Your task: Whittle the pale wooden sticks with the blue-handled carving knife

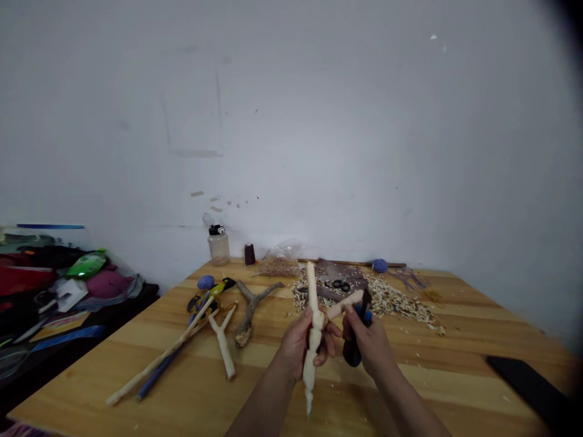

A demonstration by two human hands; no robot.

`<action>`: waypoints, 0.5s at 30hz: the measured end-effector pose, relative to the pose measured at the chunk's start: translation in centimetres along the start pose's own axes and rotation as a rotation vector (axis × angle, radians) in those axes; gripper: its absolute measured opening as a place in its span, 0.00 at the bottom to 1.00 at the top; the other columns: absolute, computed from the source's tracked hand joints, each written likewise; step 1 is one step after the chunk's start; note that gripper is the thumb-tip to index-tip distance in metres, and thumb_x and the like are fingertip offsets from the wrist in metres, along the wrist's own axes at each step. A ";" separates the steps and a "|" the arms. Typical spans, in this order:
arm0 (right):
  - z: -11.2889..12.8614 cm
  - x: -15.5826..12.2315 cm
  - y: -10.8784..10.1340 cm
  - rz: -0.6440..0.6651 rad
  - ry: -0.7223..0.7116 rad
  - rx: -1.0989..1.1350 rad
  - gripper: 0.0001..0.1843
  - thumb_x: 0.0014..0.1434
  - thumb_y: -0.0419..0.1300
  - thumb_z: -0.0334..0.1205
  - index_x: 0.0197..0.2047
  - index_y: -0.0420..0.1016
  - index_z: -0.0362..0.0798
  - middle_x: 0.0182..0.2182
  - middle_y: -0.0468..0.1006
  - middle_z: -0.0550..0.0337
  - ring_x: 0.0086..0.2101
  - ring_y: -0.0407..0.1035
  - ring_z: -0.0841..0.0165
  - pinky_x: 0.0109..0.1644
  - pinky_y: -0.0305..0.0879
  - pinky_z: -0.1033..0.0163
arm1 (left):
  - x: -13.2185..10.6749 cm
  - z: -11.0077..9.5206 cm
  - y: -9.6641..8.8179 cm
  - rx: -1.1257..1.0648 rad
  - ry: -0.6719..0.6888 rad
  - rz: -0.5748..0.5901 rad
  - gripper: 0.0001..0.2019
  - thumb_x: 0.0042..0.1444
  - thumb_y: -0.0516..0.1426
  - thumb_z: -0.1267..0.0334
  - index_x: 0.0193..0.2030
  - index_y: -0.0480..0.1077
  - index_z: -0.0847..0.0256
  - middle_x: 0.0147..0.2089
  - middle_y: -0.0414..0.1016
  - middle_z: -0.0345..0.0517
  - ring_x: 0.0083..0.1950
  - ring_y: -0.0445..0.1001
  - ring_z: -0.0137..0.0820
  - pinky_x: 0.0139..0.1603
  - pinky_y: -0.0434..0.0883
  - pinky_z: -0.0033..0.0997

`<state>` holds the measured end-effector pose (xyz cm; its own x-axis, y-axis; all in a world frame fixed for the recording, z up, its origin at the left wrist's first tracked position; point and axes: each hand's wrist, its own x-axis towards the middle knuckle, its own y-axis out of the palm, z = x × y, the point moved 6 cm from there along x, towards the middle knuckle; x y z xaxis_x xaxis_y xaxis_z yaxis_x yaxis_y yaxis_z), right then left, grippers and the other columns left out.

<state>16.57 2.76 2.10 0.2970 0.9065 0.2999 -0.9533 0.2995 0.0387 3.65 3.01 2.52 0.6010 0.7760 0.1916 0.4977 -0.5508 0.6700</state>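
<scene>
My left hand (303, 343) is wrapped round a peeled, pale forked stick (310, 358), held upright above the table. Rounded knobs and notches run down its lower part to a narrow tip, and a side branch slants up to the right. Closed in my right hand (371, 346) is a black-and-blue hand tool (351, 354); its exact kind is partly hidden by the fingers. The dark upper end of this tool meets the end of the side branch, and my right thumb lies close to that branch.
On the wooden table (191, 400) lie a peeled Y-shaped stick (224, 349), a bark-covered forked branch (248, 315), long sticks (150, 370), wood shavings (401, 300) and black-handled scissors (339, 284). A bottle (219, 249) stands at the back left, a black flat object (523, 382) at right.
</scene>
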 end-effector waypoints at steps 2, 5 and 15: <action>-0.4 0.1 -0.2 -0.010 0.081 0.120 0.24 0.51 0.58 0.60 0.18 0.60 0.49 0.13 0.61 0.68 0.15 0.56 0.73 0.19 0.53 0.67 | -0.1 0.3 0.4 0.047 -0.019 0.012 0.13 0.54 0.56 0.55 0.41 0.64 0.60 0.33 0.76 0.48 0.27 0.77 0.33 0.18 0.64 0.21; 0.1 0.5 -1.6 -0.126 0.061 0.181 0.23 0.49 0.60 0.58 0.17 0.61 0.49 0.13 0.62 0.67 0.16 0.58 0.72 0.21 0.56 0.66 | 0.1 0.4 0.1 0.181 0.022 -0.048 0.21 0.43 0.63 0.67 0.47 0.66 0.59 0.43 0.75 0.49 0.42 0.76 0.37 0.35 0.70 0.29; 3.3 1.0 -5.0 -0.283 -0.159 -0.224 0.15 0.44 0.62 0.51 0.21 0.70 0.46 0.15 0.65 0.65 0.19 0.60 0.72 0.22 0.58 0.68 | -3.4 -7.6 -1.1 1.454 0.869 -0.761 0.17 0.54 0.55 0.60 0.50 0.67 0.62 0.43 0.76 0.52 0.50 0.71 0.43 0.51 0.64 0.46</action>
<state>21.42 1.23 5.40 0.5176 0.7265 0.4519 -0.7941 0.6046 -0.0624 -3.66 3.30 6.55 -0.1974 0.6127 0.7652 0.8335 0.5158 -0.1979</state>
